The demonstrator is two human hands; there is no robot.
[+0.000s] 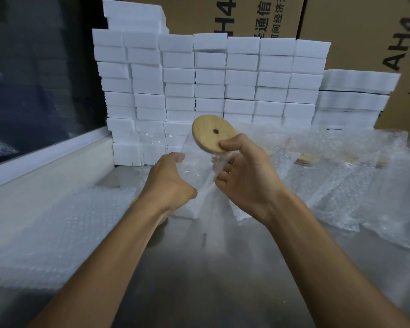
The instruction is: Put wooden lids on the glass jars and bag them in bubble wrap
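1. The bench point(223, 280) is a dull grey metal top, bare in the middle and near the person.
2. White foam blocks point(211, 79) stand stacked in rows along the back, and brown cardboard boxes point(353, 31) with printed lettering rise behind them.
3. A dark window point(33, 79) with a pale frame runs along the left side.
4. A flat pile of bubble wrap bags point(57, 221) lies on the left of the bench.
5. Wrapped jars point(341, 181) lie side by side on the right, wooden discs showing dimly through the wrap.
6. The wooden lid point(211, 133) is round and pale, with a small dark hole in its centre; it tilts up above the bench in front of the foam.
7. The jar beneath the lid is too clear and blurred to make out.
8. The right hand point(244, 176) pinches the lid's lower edge between thumb and fingers, its other fingers curled against the clear bag point(199, 174).
9. The left hand point(168, 183) is closed around the bag's left side, which hangs between both hands.
10. Open bench lies below the forearms; the bags and wrapped jars crowd in at either side.
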